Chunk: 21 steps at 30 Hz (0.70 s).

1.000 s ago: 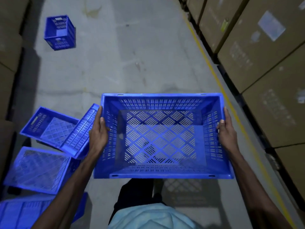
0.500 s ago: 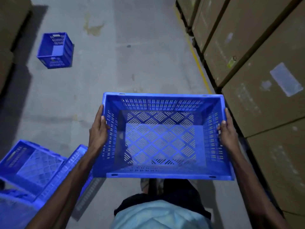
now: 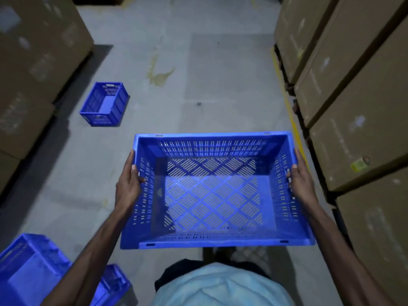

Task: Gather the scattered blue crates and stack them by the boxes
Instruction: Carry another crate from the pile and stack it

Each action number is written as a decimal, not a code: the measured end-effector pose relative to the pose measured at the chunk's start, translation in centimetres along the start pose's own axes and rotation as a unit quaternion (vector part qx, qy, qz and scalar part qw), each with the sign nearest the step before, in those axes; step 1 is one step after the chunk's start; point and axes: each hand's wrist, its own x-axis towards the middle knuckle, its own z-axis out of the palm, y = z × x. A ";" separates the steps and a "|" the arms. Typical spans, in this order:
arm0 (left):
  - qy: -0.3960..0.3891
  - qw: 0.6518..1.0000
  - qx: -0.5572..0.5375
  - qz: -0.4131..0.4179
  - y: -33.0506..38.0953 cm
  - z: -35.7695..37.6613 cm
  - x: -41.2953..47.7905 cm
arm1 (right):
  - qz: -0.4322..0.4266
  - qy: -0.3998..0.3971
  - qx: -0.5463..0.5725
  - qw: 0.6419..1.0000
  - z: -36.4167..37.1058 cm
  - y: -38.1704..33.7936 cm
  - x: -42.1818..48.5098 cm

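I carry an empty blue slotted crate level in front of my body. My left hand grips its left wall and my right hand grips its right wall, thumbs inside the rim. A smaller blue crate stands upright on the concrete floor ahead to the left. Another blue crate lies at the bottom left, partly hidden by my left arm. Stacked cardboard boxes line the right side.
More cardboard boxes rise along the left. A yellow floor line runs beside the right-hand boxes. Grey concrete floor stretches ahead between the two rows.
The view has advanced along the aisle: the crates on the left slid down toward the bottom corner, the far small crate came nearer. My grip on the carried crate is the same.
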 end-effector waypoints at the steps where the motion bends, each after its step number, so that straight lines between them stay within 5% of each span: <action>1: 0.008 1.000 -0.003 -0.004 1.0 0.6 1.8 | 0.003 -0.011 0.009 1.000 0.3 -1.1 3.0; 9: 0.092 0.995 -0.011 -0.045 6.1 5.5 18.0 | -0.061 -0.083 0.035 0.994 7.5 -12.0 26.3; 21: 0.151 0.981 -0.043 -0.113 6.7 8.9 50.2 | -0.136 -0.149 0.001 0.979 28.2 -30.3 55.3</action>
